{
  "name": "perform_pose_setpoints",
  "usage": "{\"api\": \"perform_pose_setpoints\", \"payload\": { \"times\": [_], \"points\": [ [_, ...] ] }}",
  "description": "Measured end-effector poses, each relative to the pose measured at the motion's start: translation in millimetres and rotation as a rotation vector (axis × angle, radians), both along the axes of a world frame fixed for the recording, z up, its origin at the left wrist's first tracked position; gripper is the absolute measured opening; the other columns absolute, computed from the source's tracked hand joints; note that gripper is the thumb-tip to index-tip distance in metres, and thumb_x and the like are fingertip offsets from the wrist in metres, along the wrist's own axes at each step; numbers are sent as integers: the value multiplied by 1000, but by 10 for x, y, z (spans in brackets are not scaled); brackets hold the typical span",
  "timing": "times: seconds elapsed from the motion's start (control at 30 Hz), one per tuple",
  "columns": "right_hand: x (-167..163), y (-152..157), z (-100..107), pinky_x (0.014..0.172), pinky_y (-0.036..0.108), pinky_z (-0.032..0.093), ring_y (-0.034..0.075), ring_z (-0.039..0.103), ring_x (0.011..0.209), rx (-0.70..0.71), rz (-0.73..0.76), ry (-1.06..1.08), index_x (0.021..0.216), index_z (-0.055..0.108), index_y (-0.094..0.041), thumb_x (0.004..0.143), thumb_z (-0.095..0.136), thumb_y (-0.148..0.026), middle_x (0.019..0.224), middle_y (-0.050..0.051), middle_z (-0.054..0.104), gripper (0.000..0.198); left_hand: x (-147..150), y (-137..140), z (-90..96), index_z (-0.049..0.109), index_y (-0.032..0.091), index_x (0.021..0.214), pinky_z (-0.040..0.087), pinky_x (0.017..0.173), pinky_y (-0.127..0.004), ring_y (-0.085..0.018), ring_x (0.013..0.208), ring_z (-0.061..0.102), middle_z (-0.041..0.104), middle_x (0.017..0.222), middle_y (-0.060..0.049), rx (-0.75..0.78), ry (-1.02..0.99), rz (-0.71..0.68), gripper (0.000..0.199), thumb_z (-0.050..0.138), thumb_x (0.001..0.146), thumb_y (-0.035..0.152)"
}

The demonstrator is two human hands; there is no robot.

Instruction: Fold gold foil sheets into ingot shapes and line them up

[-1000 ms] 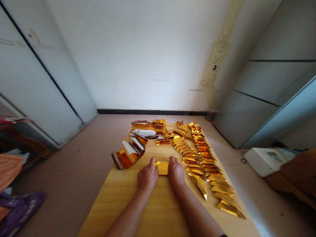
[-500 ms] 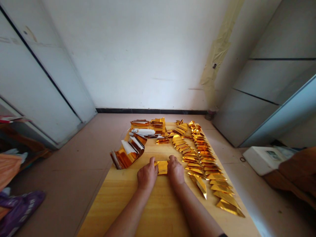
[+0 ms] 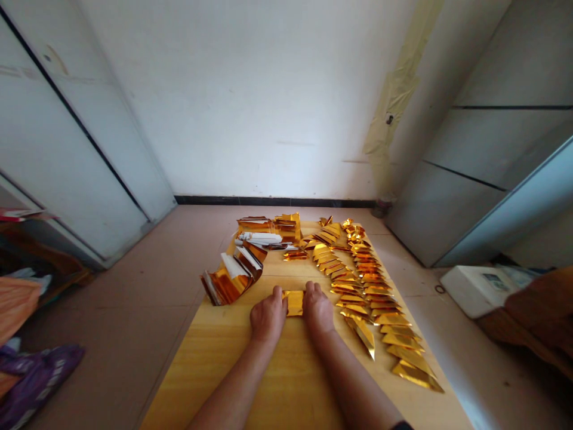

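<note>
Between my two hands, near the middle of the wooden table (image 3: 215, 370), is a small piece of gold foil paper (image 3: 294, 303). My left hand (image 3: 267, 313) grips its left end with curled fingers. At the right end my right hand (image 3: 319, 310) closes on it in the same way; the fingertips of both hands are partly hidden. Folded gold paper ingots (image 3: 409, 343) lie overlapped in rows to the right of my hands. One ingot (image 3: 362, 335) sits closest to my right wrist. Beyond my left hand rest loose gold and white foil sheets (image 3: 235, 278).
More bundled foil sheets (image 3: 268, 227) lie at the table's far edge. A white wall (image 3: 268, 107) stands behind, with a grey cabinet (image 3: 80, 149) at left and a grey fridge-like unit (image 3: 496, 149) at right. A white box (image 3: 474, 289) and a purple bag (image 3: 40, 382) are beside the table.
Both hands have drawn very slightly closer together, and the foil paper between them looks a little narrower. The ingots and sheets stay where they were.
</note>
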State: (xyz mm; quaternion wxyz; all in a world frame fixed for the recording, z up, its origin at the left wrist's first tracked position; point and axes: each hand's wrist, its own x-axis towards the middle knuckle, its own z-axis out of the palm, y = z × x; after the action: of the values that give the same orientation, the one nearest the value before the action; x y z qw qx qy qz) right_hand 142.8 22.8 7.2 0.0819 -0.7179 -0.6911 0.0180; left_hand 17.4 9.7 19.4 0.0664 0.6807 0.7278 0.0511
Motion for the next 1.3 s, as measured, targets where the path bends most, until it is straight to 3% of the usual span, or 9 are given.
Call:
{"api": "perform_pose_setpoints", "payload": {
  "times": [0.13, 0.23, 0.37, 0.6, 0.83, 1.07, 1.3],
  "points": [
    [-29, -16, 21, 53, 19, 39, 14, 64, 74, 1, 22, -52, 95, 52, -19, 89, 43, -8, 91, 5, 59, 15, -19, 1, -42, 56, 21, 102, 41, 63, -27, -20, 75, 65, 69, 82, -7, 34, 26, -22, 23, 40, 92, 33],
    [-45, -30, 37, 53, 20, 39, 15, 63, 76, -19, 41, -78, 94, 53, -19, 88, 45, -7, 93, 6, 58, 15, -44, -5, -49, 59, 22, 100, 41, 70, -29, -21, 84, 60, 65, 86, -6, 144, 59, -83, 20, 43, 91, 31],
    [-36, -53, 42, 54, 21, 41, 17, 60, 82, -6, 48, -96, 95, 55, -20, 88, 45, -8, 94, 7, 57, 16, -67, 12, -30, 62, 25, 95, 38, 76, -33, -22, 93, 52, 59, 92, -6, 244, 100, -237, 17, 46, 90, 26],
    [67, -82, 27, 55, 21, 39, 19, 52, 91, 13, 135, -91, 94, 57, -21, 88, 50, -13, 100, 7, 54, 13, -74, 119, -57, 62, 19, 83, 37, 79, -34, -20, 92, 49, 59, 90, -6, 234, 76, -531, 16, 47, 90, 18],
    [282, -99, 26, 63, 25, 38, 19, 50, 87, 76, 279, -68, 89, 60, -20, 88, 55, -17, 93, 7, 56, 5, -174, 120, -125, 61, 20, 98, 38, 80, -35, -20, 95, 52, 62, 98, -4, 244, -4, -569, 14, 55, 86, 19],
    [317, -283, 73, 72, 30, 33, 17, 48, 83, 218, 770, -50, 91, 60, -22, 94, 48, -25, 86, 3, 59, 12, -290, 58, -77, 55, 24, 116, 35, 84, -38, -21, 104, 51, 60, 115, -6, 242, -75, -606, 30, 56, 86, 27],
    [236, -373, 4, 68, 32, 29, 18, 46, 79, 242, 769, -75, 93, 59, -21, 95, 45, -25, 85, 3, 59, 15, -345, 50, -80, 51, 25, 122, 34, 88, -40, -22, 110, 49, 56, 123, -7, 224, -91, -634, 37, 54, 85, 26]
  ]
}}
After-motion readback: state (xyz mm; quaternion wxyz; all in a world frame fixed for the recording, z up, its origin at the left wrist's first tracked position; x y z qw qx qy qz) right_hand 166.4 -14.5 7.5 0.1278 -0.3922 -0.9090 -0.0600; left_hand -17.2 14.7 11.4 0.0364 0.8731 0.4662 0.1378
